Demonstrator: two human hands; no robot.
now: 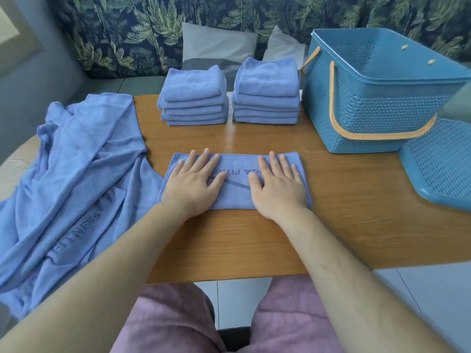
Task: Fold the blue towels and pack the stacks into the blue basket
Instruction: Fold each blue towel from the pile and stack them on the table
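Towel [235, 191], folded, lies flat mid-table [331, 200] under the left grip [192, 186] and right grip [279, 188], both open and pressing palms-down, with left stack [195, 98] and right stack [266, 93] behind, basket [377, 105] far right, loose towels [71, 174] left.

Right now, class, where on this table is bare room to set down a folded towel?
Bare tabletop lies between the pressed towel and the two stacks, and right of it, before the basket and lid. The left edge is crowded by loose towels.
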